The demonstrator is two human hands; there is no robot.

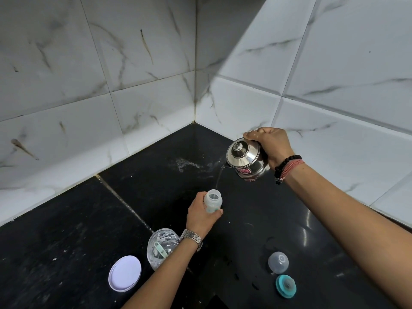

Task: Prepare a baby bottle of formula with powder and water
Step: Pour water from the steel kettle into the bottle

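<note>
Black stone counter (66, 230) in corner of white marble-look tiles (66, 74), left hand (201, 214) gripping baby bottle (213, 200), right hand (270, 144) clasping tilted steel kettle (245, 159), water pouring.

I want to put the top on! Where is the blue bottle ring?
The teal ring lies low on the right of the head view, on the black counter, just below the clear cap.

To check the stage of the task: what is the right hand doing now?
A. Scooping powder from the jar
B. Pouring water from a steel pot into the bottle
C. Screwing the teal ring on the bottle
B: the right hand tilts the steel pot, and a thin stream falls into the open bottle held by the left hand.
</note>
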